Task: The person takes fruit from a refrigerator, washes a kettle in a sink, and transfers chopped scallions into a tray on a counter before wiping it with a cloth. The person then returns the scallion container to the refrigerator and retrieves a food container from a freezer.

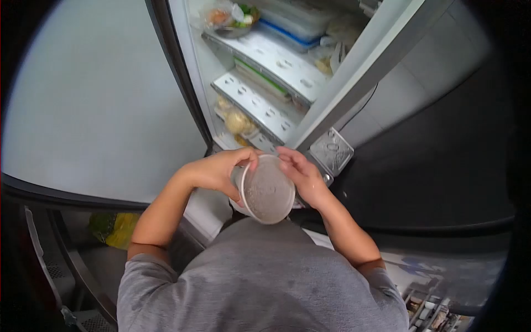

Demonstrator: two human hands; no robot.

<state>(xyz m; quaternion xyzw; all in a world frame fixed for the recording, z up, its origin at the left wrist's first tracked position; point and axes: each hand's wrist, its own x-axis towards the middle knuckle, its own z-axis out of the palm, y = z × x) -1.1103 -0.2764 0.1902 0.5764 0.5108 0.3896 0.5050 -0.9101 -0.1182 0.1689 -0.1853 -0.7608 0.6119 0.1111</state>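
A round whitish plastic tub (269, 191) with a cloudy, speckled lid is held tilted close in front of my chest, its lid toward me. My left hand (224, 170) wraps round its left side, with a finger over the rim at the top and the thumb lower down. My right hand (303, 176) is beside the tub's right edge, fingers stretched out and slightly blurred, fingertips right at the rim. What the tub contains is hidden under the cloudy lid.
Ahead stands an open fridge with perforated shelves (260, 102). On them are a clear box with a blue rim (293, 25), bagged vegetables (229, 16) and a pale round bagged item (238, 122). Its door (105, 99) swings out left. A metal box (332, 152) sits right.
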